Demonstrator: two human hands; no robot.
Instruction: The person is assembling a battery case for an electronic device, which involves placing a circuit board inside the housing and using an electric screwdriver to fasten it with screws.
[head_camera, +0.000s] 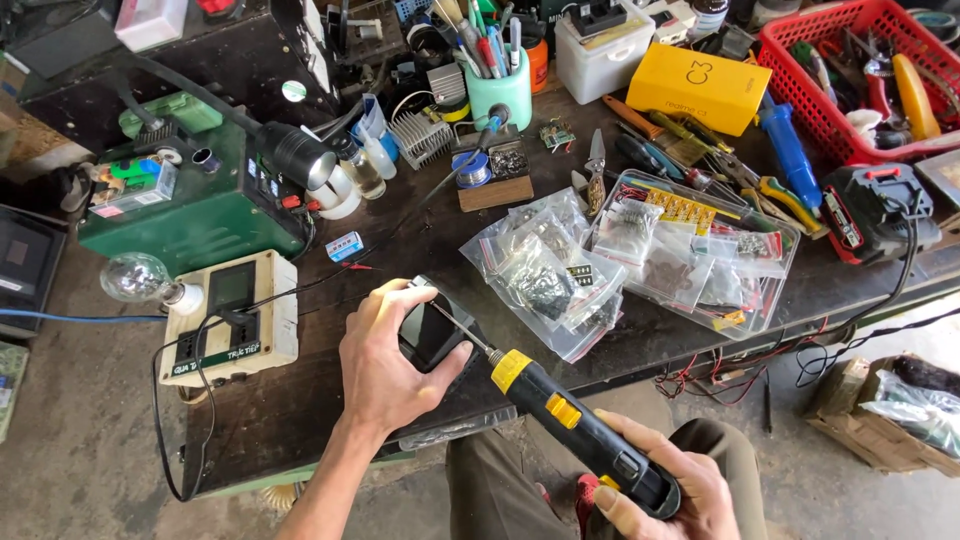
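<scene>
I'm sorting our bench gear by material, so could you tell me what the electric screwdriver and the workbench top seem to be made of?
The electric screwdriver looks like moulded plastic, matte black with glossy yellow parts, and its thin bit glints like bare metal. The workbench top appears to be dark, worn board, scuffed and dull; wood or laminate is unclear.

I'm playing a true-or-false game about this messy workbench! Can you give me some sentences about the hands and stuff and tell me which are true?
1. The right hand holds a black and yellow electric screwdriver. True.
2. The left hand holds a light bulb. False: it holds a small dark device; the light bulb lies apart, by a cream socket box.
3. The screwdriver's tip touches the device. True.
4. The red basket is empty. False: it holds tools.
5. Clear bags of small parts lie on the bench. True.
</scene>
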